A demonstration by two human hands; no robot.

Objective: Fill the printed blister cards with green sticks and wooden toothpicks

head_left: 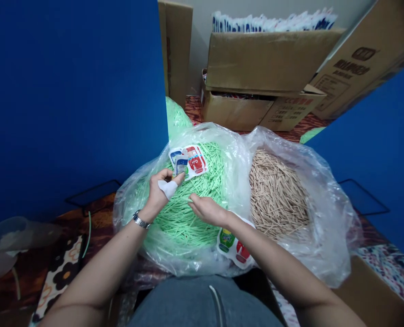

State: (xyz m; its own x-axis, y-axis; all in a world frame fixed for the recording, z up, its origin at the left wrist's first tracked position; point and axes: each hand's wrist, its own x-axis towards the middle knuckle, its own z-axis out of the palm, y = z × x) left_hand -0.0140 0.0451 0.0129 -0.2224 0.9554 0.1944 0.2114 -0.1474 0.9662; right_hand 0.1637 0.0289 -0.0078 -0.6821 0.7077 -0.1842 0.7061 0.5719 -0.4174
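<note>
My left hand (161, 190), with a metal watch at the wrist, is closed on a small printed packet (180, 166) with a blue panel. A white piece (167, 188) like paper or tape lies across its thumb side. Just beyond, a printed cola packet (195, 160) in red and white rests on thin green sticks (184, 222) filling a clear plastic bag (234, 181). My right hand (205, 209) hovers low over those sticks, fingers pinched together; whatever is between the fingertips is too small to make out. Under my right forearm lies another red and green printed packet (226, 240).
Right of the green sticks, a second clear bag (324, 218) holds thin brown sticks (278, 195). Cardboard boxes (273, 61) stand at the back, the upper one full of packets. Blue panels (75, 91) flank both sides. A translucent container (14, 236) sits at left.
</note>
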